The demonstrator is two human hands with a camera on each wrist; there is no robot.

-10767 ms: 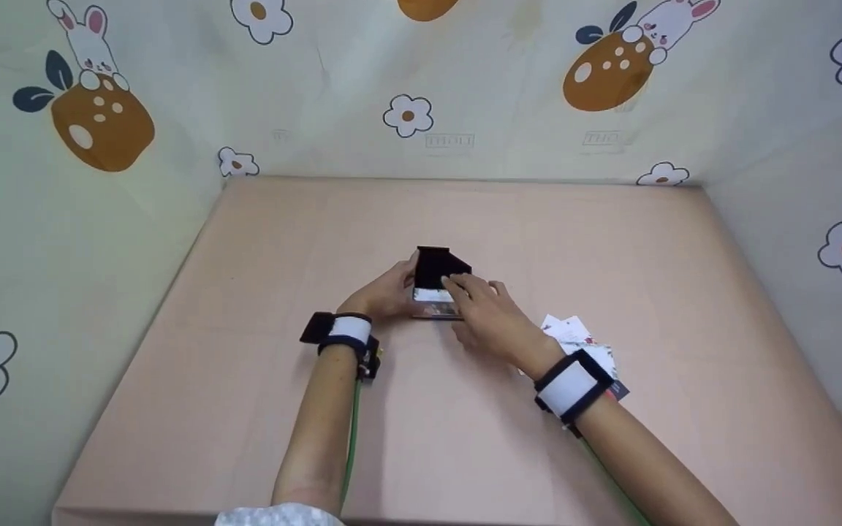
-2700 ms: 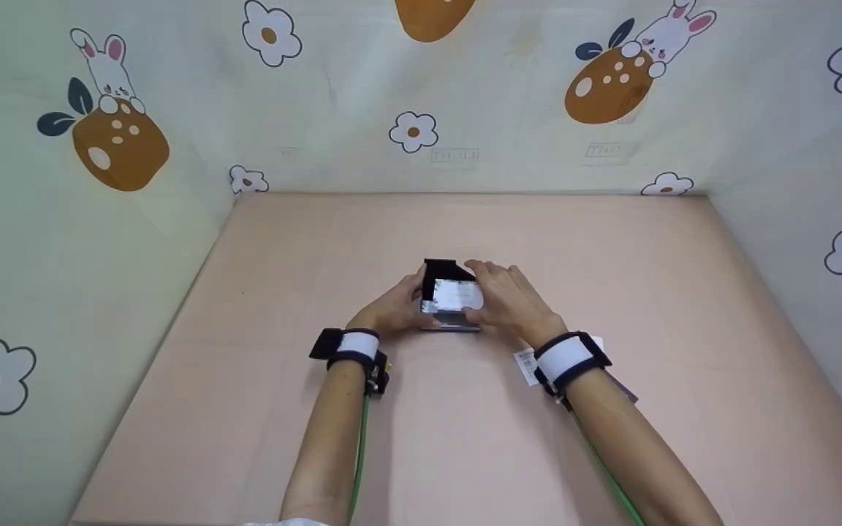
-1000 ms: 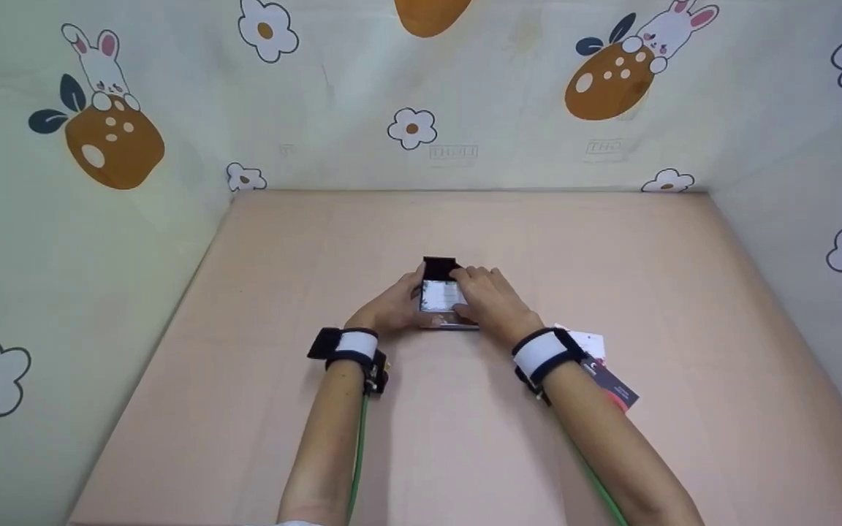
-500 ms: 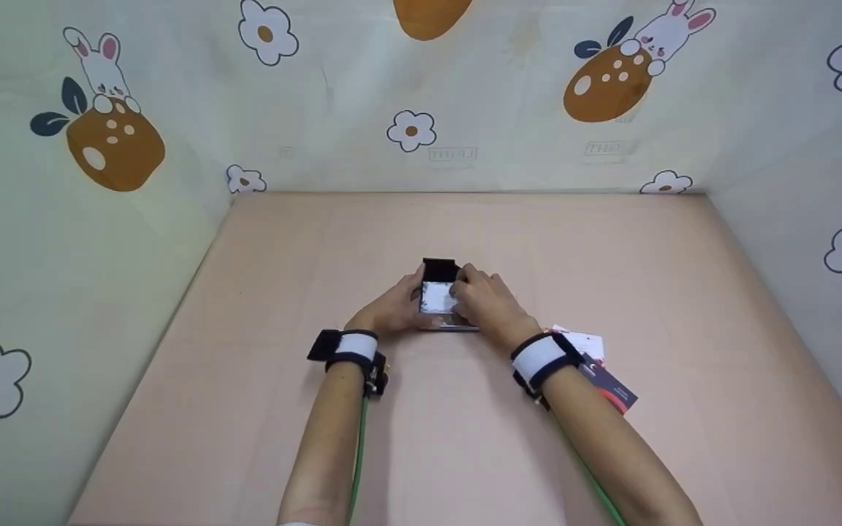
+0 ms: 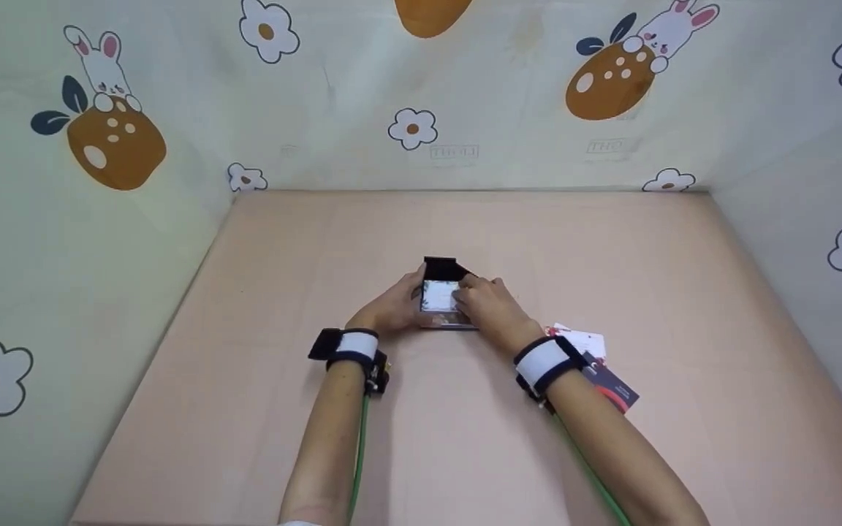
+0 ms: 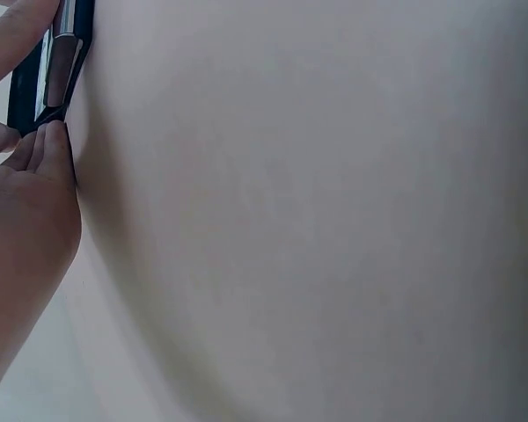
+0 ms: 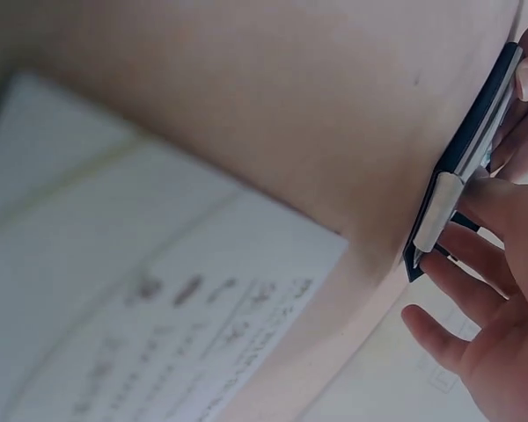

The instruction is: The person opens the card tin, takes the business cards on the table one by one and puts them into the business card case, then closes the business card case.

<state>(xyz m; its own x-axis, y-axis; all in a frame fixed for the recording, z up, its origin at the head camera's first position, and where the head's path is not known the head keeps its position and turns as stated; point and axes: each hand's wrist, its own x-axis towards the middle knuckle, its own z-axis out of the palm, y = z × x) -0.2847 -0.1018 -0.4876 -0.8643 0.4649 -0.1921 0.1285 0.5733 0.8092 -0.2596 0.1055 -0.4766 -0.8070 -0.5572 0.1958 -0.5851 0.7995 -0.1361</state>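
Note:
Near the middle of the table stands a black business card holder (image 5: 441, 270) with a metallic front strip. White business cards (image 5: 438, 296) with a leafy border sit in it, facing up. My left hand (image 5: 394, 303) grips the holder's left side, and the left wrist view shows its fingertips (image 6: 53, 141) at the holder's edge. Curled fingers of my right hand (image 5: 492, 308) pinch at the right edge of the top card, partly covering it. In the right wrist view, the other fingers (image 7: 466, 286) lie spread beside the end of the holder.
To the right, partly under my right wrist, lie loose cards: a white card (image 5: 583, 343) and a dark card (image 5: 615, 386) with a red curve. The table (image 5: 304, 241) has a pale pink cover. Patterned wall sheets (image 5: 333, 95) enclose its back and sides.
Since a few seconds ago, a white card held over the holder has settled into it. My right fingers have curled and shifted slightly nearer on the card. The left hand stays at the holder.

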